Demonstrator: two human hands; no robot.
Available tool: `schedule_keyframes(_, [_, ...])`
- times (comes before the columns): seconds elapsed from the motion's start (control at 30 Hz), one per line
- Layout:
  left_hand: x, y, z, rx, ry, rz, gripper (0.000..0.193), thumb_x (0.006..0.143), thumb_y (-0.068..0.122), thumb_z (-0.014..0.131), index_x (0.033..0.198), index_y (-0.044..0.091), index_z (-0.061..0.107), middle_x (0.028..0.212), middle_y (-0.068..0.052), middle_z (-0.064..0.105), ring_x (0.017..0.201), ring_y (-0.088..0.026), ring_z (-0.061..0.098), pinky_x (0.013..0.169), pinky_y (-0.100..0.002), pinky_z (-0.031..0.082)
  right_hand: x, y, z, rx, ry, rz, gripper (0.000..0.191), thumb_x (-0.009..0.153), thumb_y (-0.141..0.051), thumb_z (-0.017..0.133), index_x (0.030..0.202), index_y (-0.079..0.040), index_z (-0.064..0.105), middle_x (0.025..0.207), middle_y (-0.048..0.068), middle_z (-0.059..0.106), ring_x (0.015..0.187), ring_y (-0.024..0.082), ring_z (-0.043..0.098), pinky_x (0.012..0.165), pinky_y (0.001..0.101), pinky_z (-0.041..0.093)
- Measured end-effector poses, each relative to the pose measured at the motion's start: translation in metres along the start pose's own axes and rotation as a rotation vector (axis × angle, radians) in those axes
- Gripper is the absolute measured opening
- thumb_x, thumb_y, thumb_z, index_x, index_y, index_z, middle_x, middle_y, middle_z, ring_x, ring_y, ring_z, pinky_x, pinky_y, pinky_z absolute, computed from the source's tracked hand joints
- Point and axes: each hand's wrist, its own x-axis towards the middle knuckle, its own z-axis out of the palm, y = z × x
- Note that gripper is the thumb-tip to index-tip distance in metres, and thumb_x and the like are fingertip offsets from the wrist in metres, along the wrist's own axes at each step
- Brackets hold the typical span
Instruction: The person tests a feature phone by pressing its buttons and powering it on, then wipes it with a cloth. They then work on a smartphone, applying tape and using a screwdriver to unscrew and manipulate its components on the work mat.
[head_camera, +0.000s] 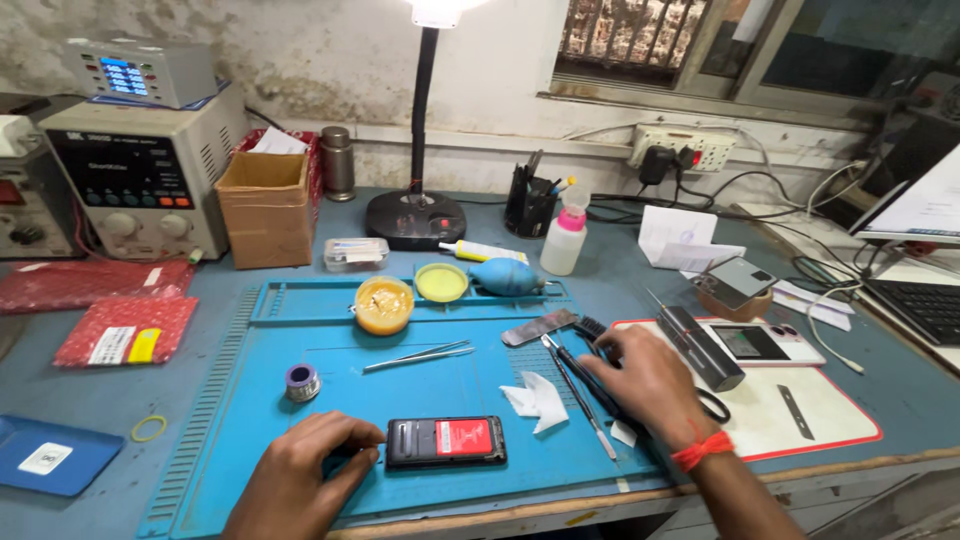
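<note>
**benchlurker:** ok so where's the phone (446, 442) sitting compared to the hands right now?

**solderdad:** It's lying flat, back open, near the front edge of the blue work mat (300, 400), pretty much between the two hands. The left hand (300, 470) is resting palm down on the mat just beside the phone's left end, fingers curled loosely with the fingertips (368, 452) almost touching that end. It isn't gripping anything as far as I can see.

**benchlurker:** and the right one?

**solderdad:** The right hand (645, 385) is sitting further up and to the right of the phone, well apart from it, with an orange thread around the wrist. It's reaching over a cluster of thin tools (580, 385) lying on the mat's right side, and the fingers are bending down onto a black brush (590, 328). Can't tell whether it's actually pinching one or just touching them.

**benchlurker:** what else is lying around?

**solderdad:** A crumpled white wipe (538, 398) is lying between the phone and those tools. Tweezers (418, 356) and a solder spool (302, 381) are sitting higher on the mat, plus a yellow flux tub (384, 305) and a blue air blower (508, 277). Another phone (765, 343) is resting on a white pad (800, 420) to the right on the counter (900, 390).
</note>
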Motion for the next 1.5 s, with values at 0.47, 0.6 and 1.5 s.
schedule_keyframes(0.47, [0.003,-0.04,0.012,0.078,0.016,0.143,0.02,0.075,0.012,0.079,0.095,0.014,0.078,0.086,-0.003,0.075,0.083,-0.019,0.075,0.078,-0.036,0.058,-0.003,0.007,-0.025,0.07,-0.271,0.205,0.033,0.078,-0.027,0.08,0.106,-0.01,0.076,0.077,0.013,0.076,0.075,0.026,0.077,0.072,0.0402,0.057])
schedule_keyframes(0.6, [0.002,-0.038,0.012,0.12,0.004,0.101,0.02,0.075,0.01,0.078,0.094,0.015,0.079,0.091,-0.003,0.074,0.087,-0.021,0.072,0.082,-0.038,0.055,-0.003,0.011,-0.029,0.074,-0.24,0.196,0.035,0.079,-0.028,0.08,0.108,-0.01,0.075,0.086,0.012,0.079,0.081,0.026,0.077,0.074,0.0394,0.058])
schedule_keyframes(1.5, [0.002,-0.008,0.004,0.106,0.09,0.075,0.02,0.078,0.013,0.077,0.097,0.014,0.079,0.088,-0.004,0.073,0.088,-0.022,0.072,0.082,-0.039,0.054,0.008,-0.006,-0.035,0.008,-0.37,0.211,0.039,0.073,-0.039,0.083,0.086,-0.003,0.078,0.078,0.018,0.078,0.074,0.027,0.076,0.073,0.0394,0.057])
